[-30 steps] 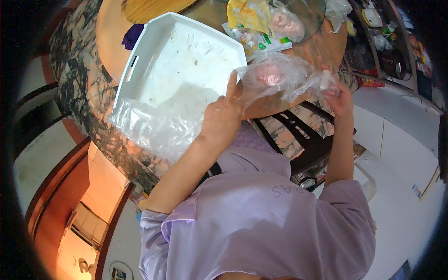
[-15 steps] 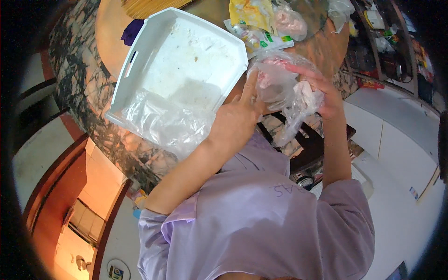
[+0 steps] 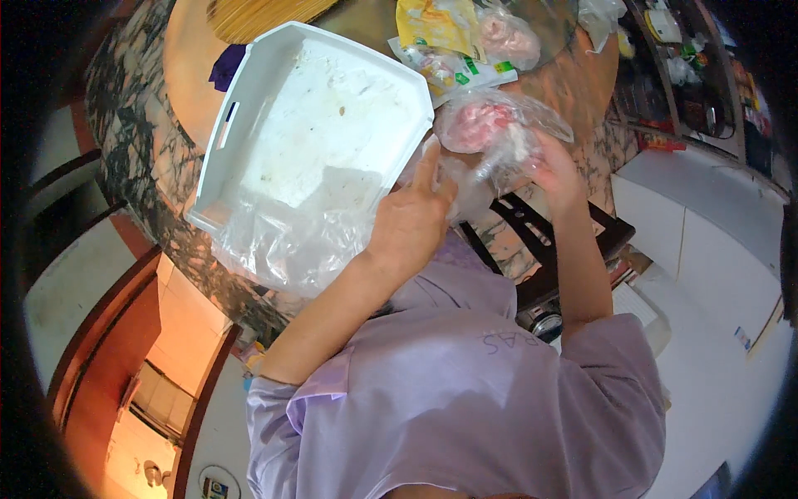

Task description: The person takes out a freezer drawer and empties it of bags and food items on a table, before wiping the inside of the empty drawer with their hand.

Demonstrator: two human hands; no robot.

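My right hand (image 3: 555,172) is closed on the gathered neck of a clear plastic bag (image 3: 486,125). Something pink and white is bunched inside it; its exact kind is not plain. My left hand (image 3: 409,223) is beside the near right corner of a white plastic tray (image 3: 332,108), index finger pointing forward. Loose clear plastic film (image 3: 467,190) hangs at its fingers and seems pinched there; whether it belongs to the same bag I cannot tell. Another crumpled clear plastic bag (image 3: 291,245) drapes over the tray's near edge.
A yellow packet (image 3: 436,23), a white-and-green packet (image 3: 465,73) and a tied bag of pale pink stuff (image 3: 509,40) lie beyond the tray. Bundled straw-coloured sticks (image 3: 258,15) and a purple cloth (image 3: 226,66) are at the far left. A dark stool (image 3: 573,249) stands beneath the table edge.
My right hand has drawn the bag with the pink contents away from my left hand, lowering slightly. My left hand has shifted a little left and nearer, with film still at its fingers.
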